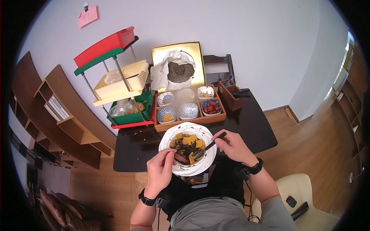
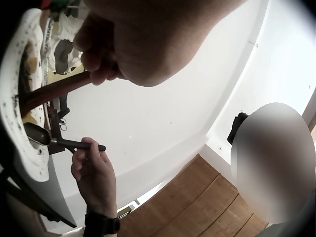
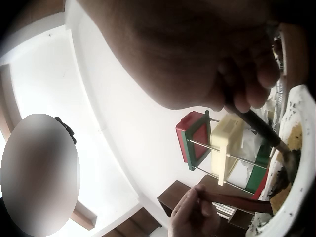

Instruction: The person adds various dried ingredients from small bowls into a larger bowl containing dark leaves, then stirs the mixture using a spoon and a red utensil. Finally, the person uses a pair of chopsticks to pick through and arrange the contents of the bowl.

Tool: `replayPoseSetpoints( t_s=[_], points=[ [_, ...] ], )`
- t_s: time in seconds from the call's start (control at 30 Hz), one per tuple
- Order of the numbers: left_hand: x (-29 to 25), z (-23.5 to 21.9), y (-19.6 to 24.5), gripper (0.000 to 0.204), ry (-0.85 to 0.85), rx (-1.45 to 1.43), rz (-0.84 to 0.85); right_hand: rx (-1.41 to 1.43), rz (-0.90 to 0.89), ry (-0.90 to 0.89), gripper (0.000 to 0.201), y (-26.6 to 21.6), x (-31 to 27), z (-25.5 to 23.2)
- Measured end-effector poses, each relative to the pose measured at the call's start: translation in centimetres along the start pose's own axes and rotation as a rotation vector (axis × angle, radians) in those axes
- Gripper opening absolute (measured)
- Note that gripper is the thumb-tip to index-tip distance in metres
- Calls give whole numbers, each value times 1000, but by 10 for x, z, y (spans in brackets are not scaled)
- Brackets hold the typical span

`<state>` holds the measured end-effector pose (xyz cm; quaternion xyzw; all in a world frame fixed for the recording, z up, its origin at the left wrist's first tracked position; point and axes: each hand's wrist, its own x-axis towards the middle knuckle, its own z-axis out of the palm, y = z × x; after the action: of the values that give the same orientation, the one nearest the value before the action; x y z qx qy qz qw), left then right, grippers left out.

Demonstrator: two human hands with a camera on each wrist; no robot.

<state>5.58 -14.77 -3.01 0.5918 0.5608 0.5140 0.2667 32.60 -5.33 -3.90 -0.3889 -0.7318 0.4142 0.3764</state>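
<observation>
Gripping a black-handled spoon (image 1: pixel 204 149) and reddish-brown utensil (image 1: pixel 181 158) over the bowl (image 1: pixel 172 143).

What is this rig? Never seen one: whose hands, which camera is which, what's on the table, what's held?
No robot here: a person works bare-handed, wearing three cameras. The wide view looks down from the head; the other two sit on the wrists, each beside its own hand, and also catch the opposite hand.

The left hand holds a reddish-brown stick-like tool; the right hand holds a black-handled scoop. Both tools reach into a white wide-rimmed dish containing yellow pieces and dark loose bits.

Behind it on the dark table are a divided wooden tray of small bowls, a tiered rack of bins, and a wooden holder. Farther back, an open gold-lined box shows a dark lump in white paper.
</observation>
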Motion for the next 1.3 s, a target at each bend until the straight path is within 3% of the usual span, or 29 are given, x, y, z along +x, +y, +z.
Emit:
replayPoseSetpoints(
  t_s=[0.23,0.53,0.93,1.3],
  points=[
    [0,1,-3,19,-13,-52,-25,29,2,-42,18,5,-2,7],
    [0,4,-2,19,-5,-64,-4,291,131,-47,20,32,-2,9],
    [-8,-10,1,20,96,-206,63,615,162,76,24,55,-1,6],
    [-16,-21,-21,21,148,-234,-43,610,66,205,24,32,94,28]
  ],
)
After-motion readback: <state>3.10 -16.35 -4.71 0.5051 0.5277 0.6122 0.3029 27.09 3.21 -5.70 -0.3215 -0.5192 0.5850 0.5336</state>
